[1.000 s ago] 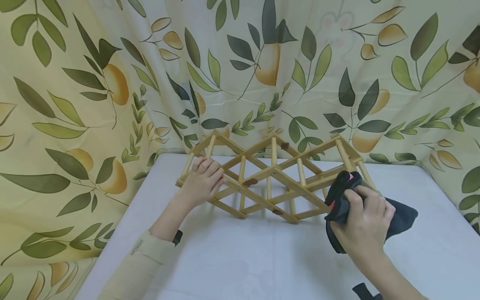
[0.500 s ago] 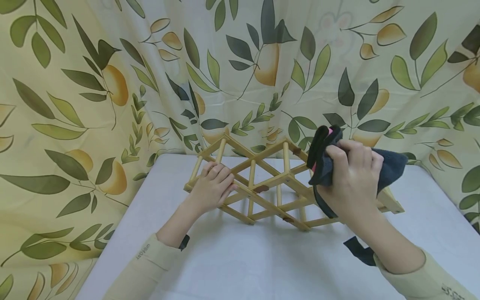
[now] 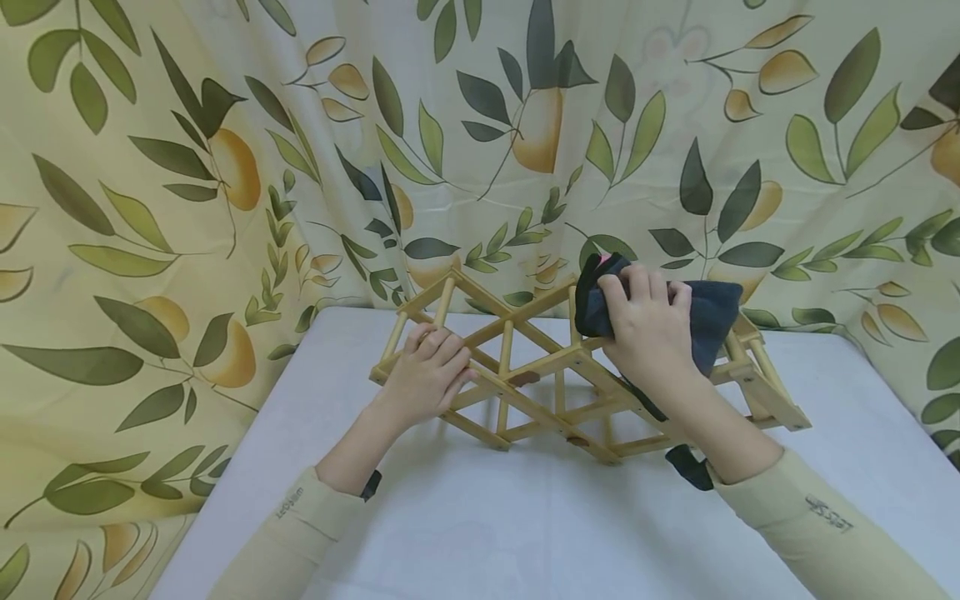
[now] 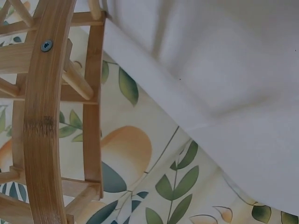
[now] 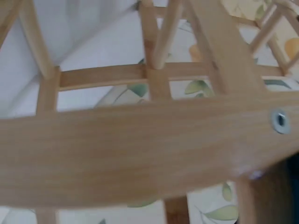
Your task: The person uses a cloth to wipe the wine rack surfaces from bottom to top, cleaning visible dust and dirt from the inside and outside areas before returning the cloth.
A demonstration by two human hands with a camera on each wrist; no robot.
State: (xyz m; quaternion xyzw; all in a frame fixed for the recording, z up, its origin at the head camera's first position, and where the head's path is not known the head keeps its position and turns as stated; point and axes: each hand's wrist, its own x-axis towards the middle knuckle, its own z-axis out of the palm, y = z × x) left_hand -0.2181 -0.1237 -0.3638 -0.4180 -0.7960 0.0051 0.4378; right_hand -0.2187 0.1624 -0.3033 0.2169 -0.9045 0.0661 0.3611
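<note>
A wooden folding lattice rack (image 3: 547, 362), with crossed slats joined by round dowels, stands spread out on the table. My left hand (image 3: 427, 371) grips a slat near its left end, the fingers curled over the top. In my right hand (image 3: 652, 337) is a bunched dark navy cloth (image 3: 716, 321) with a bit of pink at its edge. That cloth lies against the upper slats right of the rack's middle. Bare slats (image 4: 44, 116) with a screw head fill the left side of the left wrist view. A wide slat (image 5: 117, 154) crosses the right wrist view close up; neither wrist view shows fingers.
The table (image 3: 480, 525) has a white cover. Behind it and along the left hangs a curtain (image 3: 480, 150) printed with leaves and fruit. A dark strap (image 3: 690, 467) hangs by the right wrist. Reddish-brown marks (image 3: 525, 378) show on some slats.
The cloth in my right hand has gone up from the rack's right end, then left onto its upper slats. The rack and my left hand shifted slightly right early on, then stayed.
</note>
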